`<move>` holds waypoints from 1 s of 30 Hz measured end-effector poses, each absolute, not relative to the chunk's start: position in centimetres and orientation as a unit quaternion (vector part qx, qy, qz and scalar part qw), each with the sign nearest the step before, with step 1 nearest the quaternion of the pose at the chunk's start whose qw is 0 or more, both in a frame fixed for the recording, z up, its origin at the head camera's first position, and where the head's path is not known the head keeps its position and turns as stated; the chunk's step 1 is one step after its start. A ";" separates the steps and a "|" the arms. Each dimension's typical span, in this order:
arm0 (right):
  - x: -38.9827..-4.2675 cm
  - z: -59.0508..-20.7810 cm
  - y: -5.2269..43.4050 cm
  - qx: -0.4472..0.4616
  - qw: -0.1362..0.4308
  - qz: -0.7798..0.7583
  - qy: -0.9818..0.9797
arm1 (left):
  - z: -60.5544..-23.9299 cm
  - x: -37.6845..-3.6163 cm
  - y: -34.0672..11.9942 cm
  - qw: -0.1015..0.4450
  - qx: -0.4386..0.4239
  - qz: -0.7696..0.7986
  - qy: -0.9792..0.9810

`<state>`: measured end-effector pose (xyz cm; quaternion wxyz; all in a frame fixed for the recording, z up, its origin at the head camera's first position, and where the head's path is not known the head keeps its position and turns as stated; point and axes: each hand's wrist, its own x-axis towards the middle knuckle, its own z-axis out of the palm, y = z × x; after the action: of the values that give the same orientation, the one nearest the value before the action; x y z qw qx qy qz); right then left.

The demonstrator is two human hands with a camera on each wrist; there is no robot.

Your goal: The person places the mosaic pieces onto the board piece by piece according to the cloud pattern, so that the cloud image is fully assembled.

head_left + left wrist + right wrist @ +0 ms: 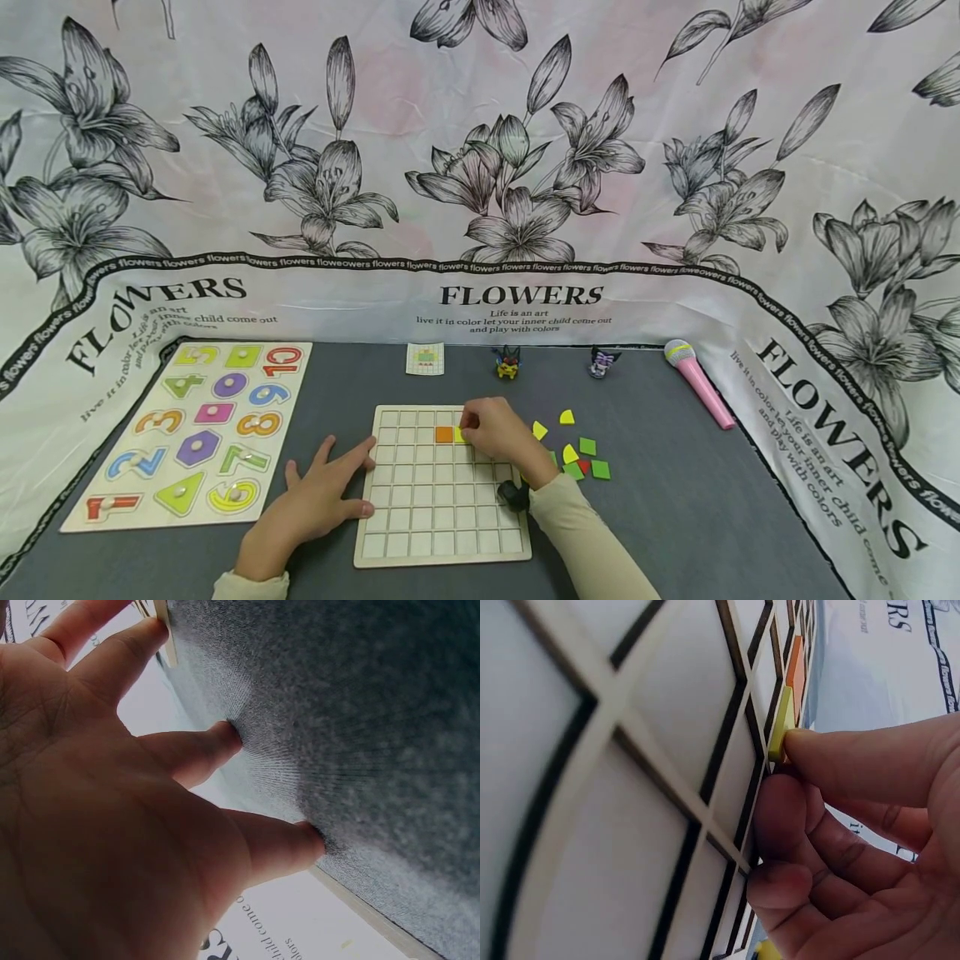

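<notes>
A square wooden grid board (420, 496) lies flat on the grey table. One orange square tile (444, 434) sits in a cell near its far edge. Beside that tile, my right hand (491, 429) pinches a yellow tile (782, 726); in the right wrist view its thumb presses on the tile and the other fingers curl close to the grid. My left hand (311, 496) has its fingers spread at the board's left edge. Some of its fingertips touch the board and others rest on the table cloth, as the left wrist view shows.
Loose green tiles (600, 470), yellow pieces (566, 417) and a red piece (584, 467) lie right of the board. A number puzzle board (168, 475) is at left. Behind stand a pattern card (425, 359), two small figurines (507, 363) and a pink toy microphone (701, 386).
</notes>
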<state>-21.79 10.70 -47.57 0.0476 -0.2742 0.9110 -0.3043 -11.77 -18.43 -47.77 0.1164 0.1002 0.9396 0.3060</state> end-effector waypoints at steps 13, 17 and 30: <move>-21.1 -47.6 12.3 -0.260 0.065 -0.377 0.887 | -47.9 -12.0 -18.4 0.120 0.104 0.305 0.939; -20.7 -47.5 13.3 -0.236 0.058 -0.398 0.885 | -47.9 -11.9 -18.5 0.120 0.103 0.306 0.939; -19.4 -47.0 18.0 -0.181 0.001 -0.402 0.898 | -47.7 -11.9 -18.6 0.126 0.105 0.313 0.935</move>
<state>-19.39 18.04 -47.02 0.0008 -0.1813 0.8976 -0.4018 -11.93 -18.57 -47.71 0.1263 0.1050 0.9355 0.3129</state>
